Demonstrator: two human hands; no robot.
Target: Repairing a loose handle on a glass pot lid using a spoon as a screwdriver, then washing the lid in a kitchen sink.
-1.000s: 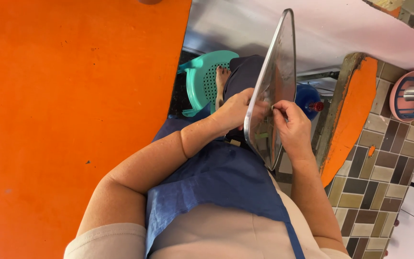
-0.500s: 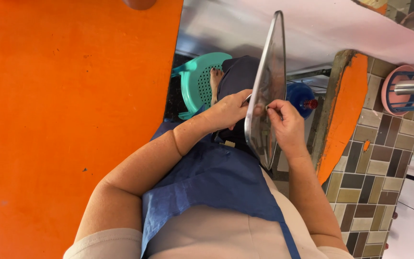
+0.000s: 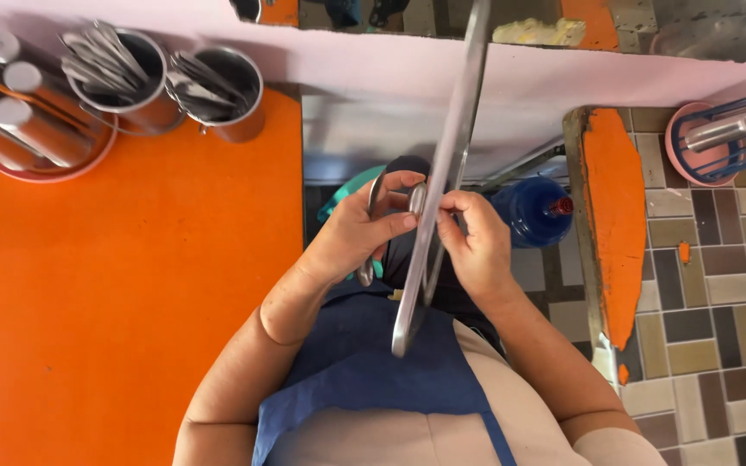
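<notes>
A steel tray (image 3: 442, 198) is held on edge above the lap, pinched between left hand (image 3: 360, 229), also gripping spoons (image 3: 371, 226), and right hand (image 3: 477, 246), beside the orange bench (image 3: 131, 293).

Both hands, left (image 3: 360, 233) and right (image 3: 474, 246), meet at chest height, fingers pinched.

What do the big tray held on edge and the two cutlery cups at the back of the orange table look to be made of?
The tray, held on edge between left hand and right hand, looks like polished metal, probably stainless steel: grey, thin-rimmed, reflective. The cutlery cups look like the same bright steel, with shiny curved walls. The table has a matte orange top; its material is unclear.
</notes>
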